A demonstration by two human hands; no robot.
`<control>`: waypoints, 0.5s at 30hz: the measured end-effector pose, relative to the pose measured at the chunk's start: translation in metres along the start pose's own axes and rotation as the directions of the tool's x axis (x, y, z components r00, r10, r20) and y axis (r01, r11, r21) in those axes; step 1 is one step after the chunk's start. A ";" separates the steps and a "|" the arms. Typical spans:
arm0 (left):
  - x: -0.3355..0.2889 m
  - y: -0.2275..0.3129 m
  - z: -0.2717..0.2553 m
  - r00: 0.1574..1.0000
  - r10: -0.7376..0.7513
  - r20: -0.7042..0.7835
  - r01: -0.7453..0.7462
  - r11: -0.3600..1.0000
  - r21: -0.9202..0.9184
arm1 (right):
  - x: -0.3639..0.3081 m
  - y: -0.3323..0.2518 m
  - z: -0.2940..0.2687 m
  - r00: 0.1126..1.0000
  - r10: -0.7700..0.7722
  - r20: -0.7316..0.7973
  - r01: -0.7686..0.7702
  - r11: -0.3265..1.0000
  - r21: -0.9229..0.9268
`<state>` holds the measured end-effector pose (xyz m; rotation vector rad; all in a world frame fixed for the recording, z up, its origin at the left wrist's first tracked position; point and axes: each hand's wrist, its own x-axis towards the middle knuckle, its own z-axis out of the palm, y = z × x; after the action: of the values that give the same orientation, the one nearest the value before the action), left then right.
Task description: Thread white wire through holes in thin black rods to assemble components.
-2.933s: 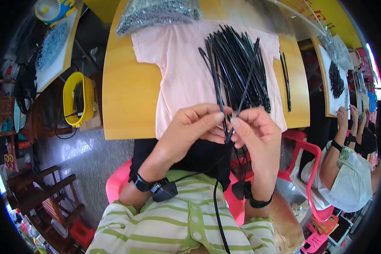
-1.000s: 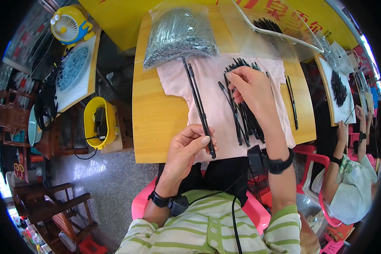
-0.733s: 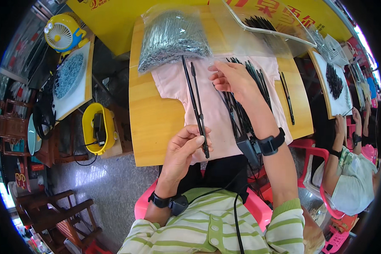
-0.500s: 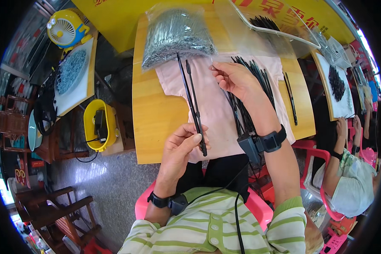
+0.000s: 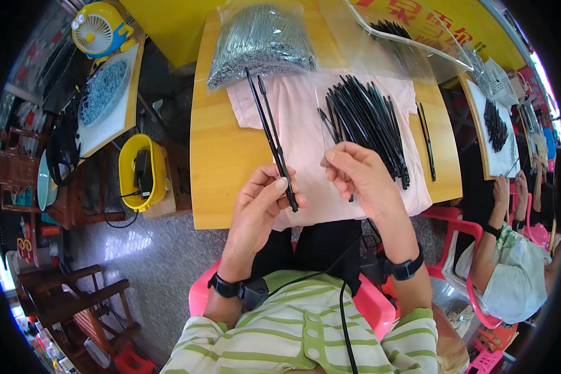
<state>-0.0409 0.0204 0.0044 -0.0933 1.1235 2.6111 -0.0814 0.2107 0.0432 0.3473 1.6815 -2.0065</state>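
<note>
Two slim black rods (image 5: 270, 128) stand out from the fingers of my left hand (image 5: 258, 202), which is closed round their lower ends. They spread slightly apart toward their far ends. Between thumb and fingertips, my right hand (image 5: 364, 177) pinches a thin silvery wire (image 5: 318, 103) that points away from me. Both hands are above the near part of a pale pink cloth (image 5: 296, 115). Beyond the right hand lies a pile of black rods (image 5: 363, 121); one rod passes partly hidden under that hand.
A clear bag of thin silvery wires (image 5: 262, 43) sits at the far side of the wooden table (image 5: 224, 156). Right of the cloth lie more black rods (image 5: 427, 140). A clear plastic panel (image 5: 411, 47) stands at the back right. A person (image 5: 511, 268) sits farther right.
My right hand has come down toward me and nearer my left hand, with the wire still pinched, uncovering the rod pile. My left hand has shifted slightly away from me.
</note>
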 end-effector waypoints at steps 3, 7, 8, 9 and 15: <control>-0.002 -0.001 0.002 1.000 -0.011 0.008 0.011 1.000 -0.005 | -0.021 0.017 0.005 0.992 -0.125 -0.007 0.125 0.992 0.033; -0.003 -0.002 0.012 0.999 -0.030 -0.013 0.030 0.998 0.059 | -0.039 0.036 0.006 0.992 -0.124 0.018 0.124 0.992 -0.021; -0.003 -0.003 0.014 0.999 -0.031 -0.039 0.034 0.996 0.082 | -0.043 0.040 0.006 0.993 -0.116 0.022 0.116 0.993 -0.021; -0.004 -0.004 0.015 0.998 -0.033 -0.047 0.037 0.996 0.079 | -0.046 0.044 0.007 0.995 -0.100 0.030 0.101 0.995 -0.022; 0.003 -0.006 0.010 0.989 -0.143 0.040 0.142 0.989 0.034 | -0.049 0.048 0.003 0.993 -0.052 0.104 0.055 0.998 -0.029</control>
<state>-0.0414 0.0327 0.0067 -0.1064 1.1006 2.4579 -0.0140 0.2124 0.0272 0.1861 1.6732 -1.9982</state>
